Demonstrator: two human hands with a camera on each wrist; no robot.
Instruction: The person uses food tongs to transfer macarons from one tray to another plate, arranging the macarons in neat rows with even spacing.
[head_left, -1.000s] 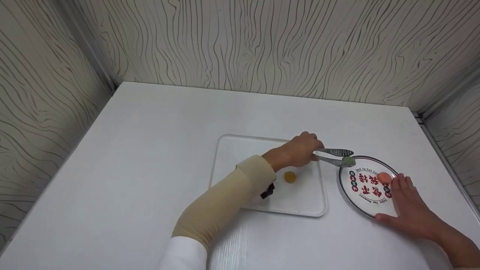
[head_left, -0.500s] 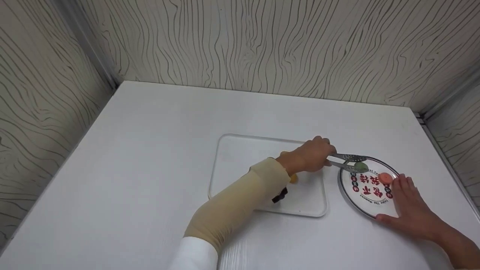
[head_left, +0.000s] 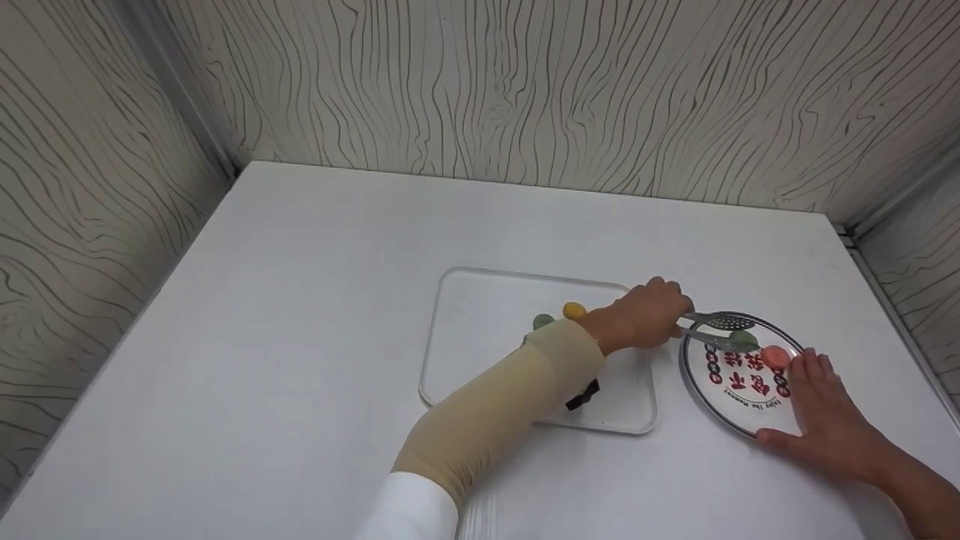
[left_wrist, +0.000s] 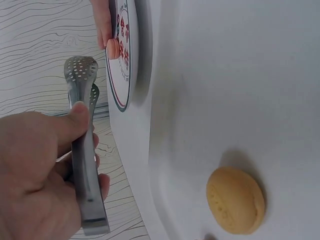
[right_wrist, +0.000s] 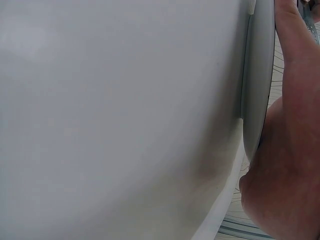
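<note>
My left hand (head_left: 651, 313) holds metal tongs (left_wrist: 87, 175) with perforated ends, thumb on one arm and fingers round the other. Over the far part of a round white plate (head_left: 750, 416) with red lettering, a green macaron (head_left: 742, 339) lies between the tong ends; whether it touches the plate I cannot tell. Close beside it on the plate is a pinkish-orange macaron (head_left: 775, 357). With fingers straight, my right hand (head_left: 832, 420) rests on the plate's near right rim. The right wrist view shows that hand against the plate's edge (right_wrist: 260, 85), its fingertips out of frame.
A white rectangular tray (head_left: 480, 315) lies left of the plate, partly under my left forearm. On it sit a yellow macaron (head_left: 574, 310) and another green macaron (head_left: 544, 321), partly covered by the sleeve. A patterned wall (head_left: 495, 90) stands behind the table.
My left hand has moved right with the tongs, bringing the green macaron from the plate's left rim to beside the orange one. My right hand has stayed in place.
</note>
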